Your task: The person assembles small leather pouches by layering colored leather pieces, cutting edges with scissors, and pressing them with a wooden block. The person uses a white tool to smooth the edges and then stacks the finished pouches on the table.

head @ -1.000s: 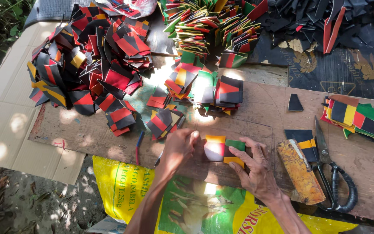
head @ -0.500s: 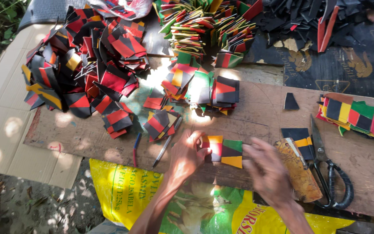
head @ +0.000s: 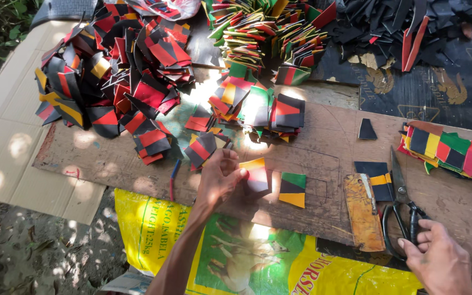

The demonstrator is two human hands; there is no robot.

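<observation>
Right hand [head: 438, 261] is reaching onto the handles of the black scissors [head: 403, 216] at the near board edge, fingers touching the loops, not yet closed around them. Left hand [head: 219, 177] is pinching a striped patch [head: 258, 176] by its left edge, flat on the wooden board [head: 329, 147]. Patch is probably light, thin, floppy; best pinched at an edge. A second patch [head: 292, 189] is lying just beside. Farther back, piles of cut pieces [head: 116, 71] are sitting.
</observation>
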